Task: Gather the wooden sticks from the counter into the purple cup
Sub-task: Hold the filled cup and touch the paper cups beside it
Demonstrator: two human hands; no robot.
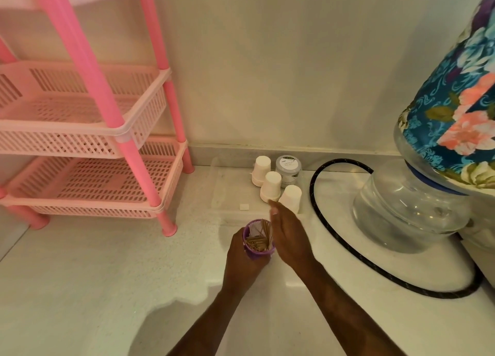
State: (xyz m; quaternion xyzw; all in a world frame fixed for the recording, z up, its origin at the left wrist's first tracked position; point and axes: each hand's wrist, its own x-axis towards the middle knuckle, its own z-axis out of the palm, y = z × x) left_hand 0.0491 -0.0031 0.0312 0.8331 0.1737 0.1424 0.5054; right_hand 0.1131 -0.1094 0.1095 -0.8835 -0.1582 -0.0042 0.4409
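Observation:
My left hand (242, 259) is wrapped around the purple cup (258, 251) and holds it just above the white counter (80, 275). Several wooden sticks (261, 237) stand and lie inside the cup. My right hand (288, 232) is right beside the cup's rim on its right, fingers stretched out and apart, with nothing visible in it. No loose sticks show on the counter.
A pink plastic basket rack (88, 146) stands at the left. Three upturned white paper cups (272, 186) and a small lidded jar (288, 168) sit by the wall. At the right, a water jug with a floral cover (428, 195) and a black hose loop (334, 237).

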